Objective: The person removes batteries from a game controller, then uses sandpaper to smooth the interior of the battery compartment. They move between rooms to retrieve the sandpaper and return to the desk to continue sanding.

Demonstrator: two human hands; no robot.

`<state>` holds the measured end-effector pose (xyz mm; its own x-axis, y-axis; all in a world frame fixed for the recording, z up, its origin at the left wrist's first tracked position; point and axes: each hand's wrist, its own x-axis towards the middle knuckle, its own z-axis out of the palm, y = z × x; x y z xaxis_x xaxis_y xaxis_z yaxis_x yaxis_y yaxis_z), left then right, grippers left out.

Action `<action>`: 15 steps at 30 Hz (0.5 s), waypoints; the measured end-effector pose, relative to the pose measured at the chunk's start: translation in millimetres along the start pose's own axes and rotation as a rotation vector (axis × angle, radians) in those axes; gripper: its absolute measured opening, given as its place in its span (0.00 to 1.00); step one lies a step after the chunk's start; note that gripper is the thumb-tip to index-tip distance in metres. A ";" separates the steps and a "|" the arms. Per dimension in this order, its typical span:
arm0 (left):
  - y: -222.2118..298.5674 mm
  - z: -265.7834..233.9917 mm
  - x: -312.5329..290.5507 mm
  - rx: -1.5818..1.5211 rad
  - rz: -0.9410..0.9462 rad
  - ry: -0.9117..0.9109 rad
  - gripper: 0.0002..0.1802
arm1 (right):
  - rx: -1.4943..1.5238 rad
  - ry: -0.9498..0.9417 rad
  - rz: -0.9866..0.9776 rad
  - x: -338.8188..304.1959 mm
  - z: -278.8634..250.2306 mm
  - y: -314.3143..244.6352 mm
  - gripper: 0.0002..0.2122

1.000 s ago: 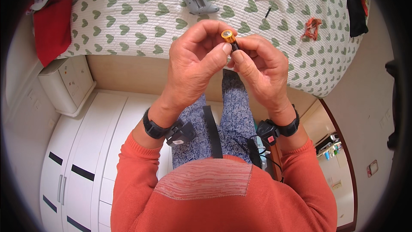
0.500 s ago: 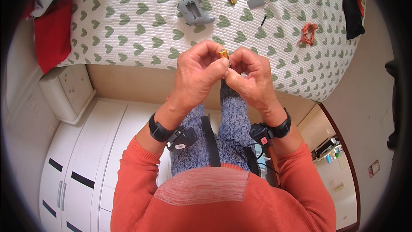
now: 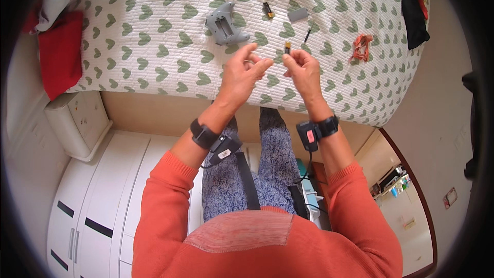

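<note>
Pinched between the thumb and fingers of my right hand (image 3: 303, 69) is a black and gold battery (image 3: 287, 48), held upright over the bed. My left hand (image 3: 242, 74) is apart from it on the left, fingers parted and holding nothing. Just beyond my left hand lies a grey game controller (image 3: 222, 27) with its battery compartment uncovered and facing up. A second battery (image 3: 268, 10) rests on the quilt farther off. Right of that battery are a grey flat cover (image 3: 298, 15) and a thin dark stick-shaped tool (image 3: 307, 35).
A quilt (image 3: 170, 51) with green hearts covers the bed. Crumpled orange strips (image 3: 362, 48) lie at right, dark cloth (image 3: 413, 18) at the far right edge. Red fabric (image 3: 60, 54) hangs at left above a white bedside cabinet (image 3: 80, 123). Cables hang by my right wrist.
My hands have come apart and reached farther over the bed. The battery, earlier between both hands, is now in my right hand alone; my left hand has let go.
</note>
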<state>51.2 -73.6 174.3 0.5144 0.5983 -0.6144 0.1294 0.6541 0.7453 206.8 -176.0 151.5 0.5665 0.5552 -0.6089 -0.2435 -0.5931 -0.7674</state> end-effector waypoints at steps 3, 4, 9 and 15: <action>-15.6 -17.9 4.2 -0.011 0.038 0.090 0.25 | -0.013 0.147 -0.024 44.7 -21.7 34.0 0.11; -19.7 -24.9 4.2 0.031 -0.015 0.126 0.24 | -0.032 0.149 -0.077 56.7 -23.8 42.2 0.12; -36.9 -47.7 2.9 0.130 -0.048 0.140 0.16 | -0.438 0.251 -0.302 100.7 -0.7 51.4 0.14; -51.6 -49.4 -5.5 0.221 -0.030 0.130 0.14 | -0.759 0.248 -0.421 147.0 60.6 38.5 0.13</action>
<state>-0.2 -87.8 126.4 0.3965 0.6437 -0.6545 0.3324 0.5639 0.7560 233.0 -81.9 20.3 0.6663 0.7239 -0.1791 0.5576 -0.6431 -0.5249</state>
